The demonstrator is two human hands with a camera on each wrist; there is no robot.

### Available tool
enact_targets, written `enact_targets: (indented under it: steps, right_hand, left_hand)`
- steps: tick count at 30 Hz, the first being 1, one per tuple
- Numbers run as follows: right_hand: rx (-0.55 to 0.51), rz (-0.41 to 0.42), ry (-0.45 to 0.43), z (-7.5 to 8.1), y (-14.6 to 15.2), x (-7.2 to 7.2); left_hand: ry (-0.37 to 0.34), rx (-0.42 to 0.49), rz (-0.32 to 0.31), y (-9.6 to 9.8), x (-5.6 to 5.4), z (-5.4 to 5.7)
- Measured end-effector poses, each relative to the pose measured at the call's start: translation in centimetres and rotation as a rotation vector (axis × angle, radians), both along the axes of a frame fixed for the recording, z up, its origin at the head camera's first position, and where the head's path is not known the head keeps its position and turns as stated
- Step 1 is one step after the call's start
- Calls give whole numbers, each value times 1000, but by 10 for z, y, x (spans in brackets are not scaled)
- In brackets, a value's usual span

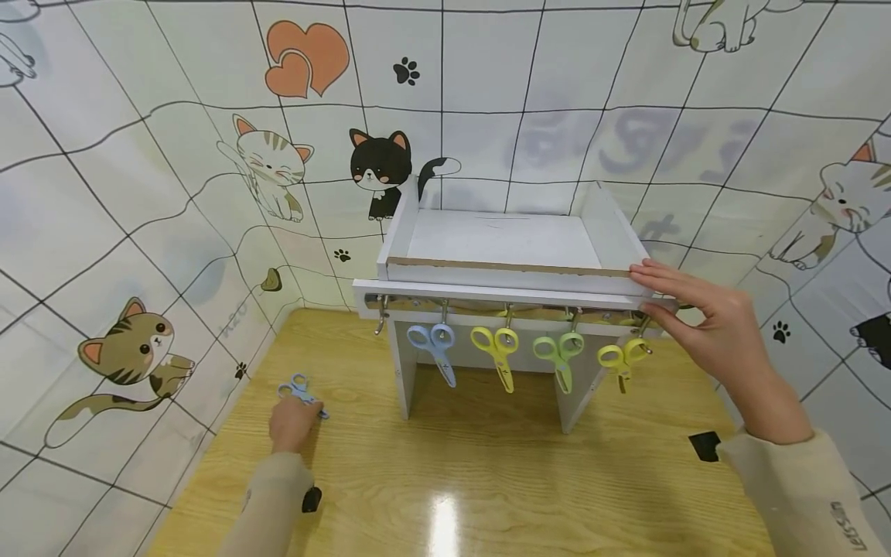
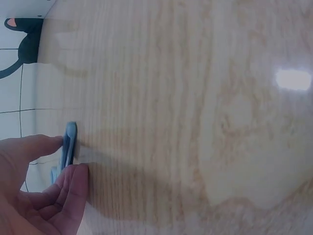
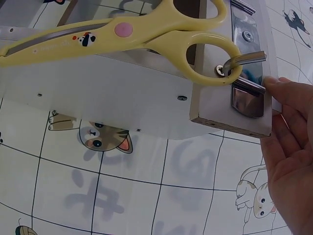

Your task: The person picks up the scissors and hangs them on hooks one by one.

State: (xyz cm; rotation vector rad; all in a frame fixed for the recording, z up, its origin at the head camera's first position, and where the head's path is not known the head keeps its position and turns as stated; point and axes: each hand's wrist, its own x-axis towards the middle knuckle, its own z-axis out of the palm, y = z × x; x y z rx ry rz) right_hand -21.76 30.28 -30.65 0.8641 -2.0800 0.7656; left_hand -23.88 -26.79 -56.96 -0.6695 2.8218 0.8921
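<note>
My left hand (image 1: 292, 424) is low at the left, pinching a pair of blue scissors (image 1: 299, 388) between thumb and fingers at the wooden tabletop. In the left wrist view those scissors (image 2: 70, 142) appear edge-on, partly hidden by the fingers. At the right end of a white shelf stand (image 1: 508, 276), my right hand (image 1: 710, 317) grips the front board, thumb below and fingers on top. Close to it, yellow scissors (image 3: 146, 36) hang by a finger loop from a metal hook (image 3: 244, 61). Other scissors hang along the rail: blue (image 1: 433, 348), yellow (image 1: 496, 352) and green (image 1: 559, 356).
A hook (image 1: 381, 313) sits at the rail's left end. The stand's two legs rest on the wooden table (image 1: 445, 464). Cat-patterned sheeting (image 1: 487, 62) surrounds the table at the back and sides. Black patches (image 1: 705, 446) lie near both sleeves.
</note>
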Motion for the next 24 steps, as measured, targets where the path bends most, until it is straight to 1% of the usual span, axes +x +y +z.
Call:
enact_targets:
  steps: [3, 7, 10, 13, 15, 17, 20, 24]
  right_hand:
    - [-8, -5, 2, 1, -2, 2]
    - [-16, -2, 6, 2, -4, 4]
    - [-17, 1, 7, 2, -4, 4]
    - [-17, 3, 4, 1, -4, 4]
    - [-21, 8, 2, 1, -4, 4]
    - [-22, 6, 0, 1, -3, 4]
    - [-23, 4, 2, 0, -3, 3]
    - [-17, 0, 4, -1, -2, 2]
  left_hand:
    - [-2, 14, 24, -1, -2, -1]
    - [9, 22, 7, -1, -2, 4]
    - [-7, 27, -8, 1, -1, 9]
    - [-35, 46, -1, 0, -1, 9]
    - [-42, 45, -8, -1, -1, 9]
    - [-29, 40, -25, -3, 0, 7]
    - [9, 41, -48, -6, 1, 5]
    - [46, 91, -28, -9, 2, 2]
